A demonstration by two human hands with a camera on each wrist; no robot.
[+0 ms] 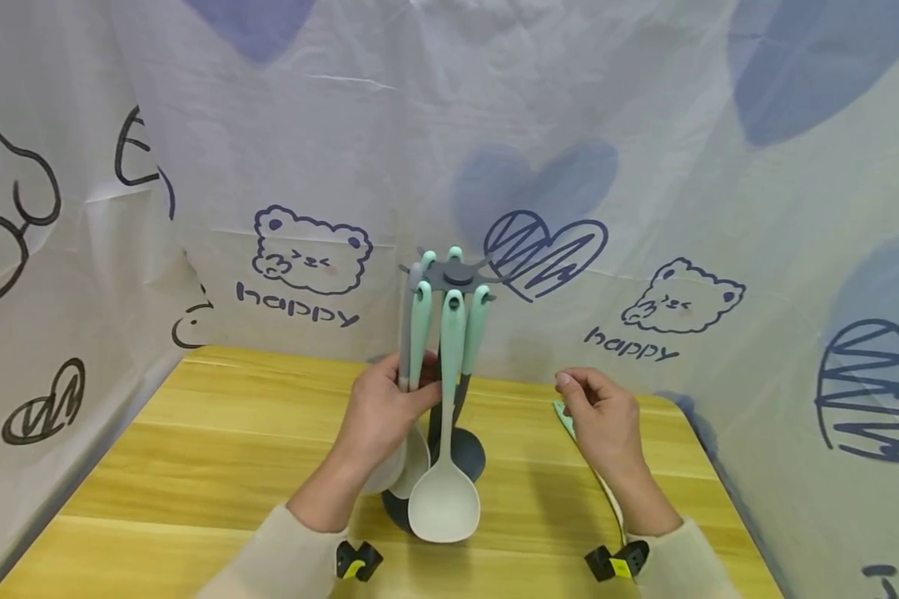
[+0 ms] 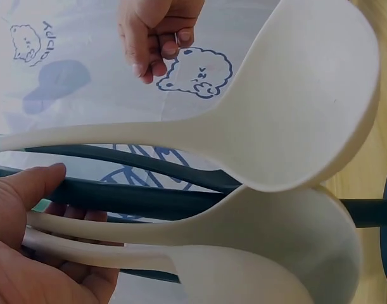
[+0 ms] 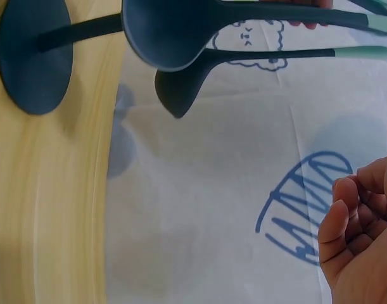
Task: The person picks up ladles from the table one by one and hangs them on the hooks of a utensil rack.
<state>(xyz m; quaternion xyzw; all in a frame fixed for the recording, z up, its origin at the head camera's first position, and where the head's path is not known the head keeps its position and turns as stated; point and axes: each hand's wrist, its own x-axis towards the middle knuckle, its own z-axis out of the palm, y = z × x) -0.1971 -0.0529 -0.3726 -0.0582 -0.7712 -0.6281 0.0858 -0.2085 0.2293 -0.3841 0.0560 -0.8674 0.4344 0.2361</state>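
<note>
A dark utensil stand (image 1: 459, 274) rises from the table, hung with several utensils with green or grey handles. In front hangs a white ladle (image 1: 444, 503); a dark ladle (image 1: 469, 455) hangs behind it. My left hand (image 1: 380, 414) grips the stand's dark pole (image 2: 136, 194), the thumb over it and the fingers behind the handles of two white utensils (image 2: 307, 221). My right hand (image 1: 607, 424) hovers to the right with loosely curled fingers and nothing in them. Beneath it lies a green-handled utensil (image 1: 563, 416), partly hidden by the hand and forearm.
The stand's round dark base (image 3: 28, 63) rests on the yellow wood-grain table (image 1: 195, 466). A white cloth (image 1: 419, 125) with printed hearts and bears hangs close behind the table and along its sides.
</note>
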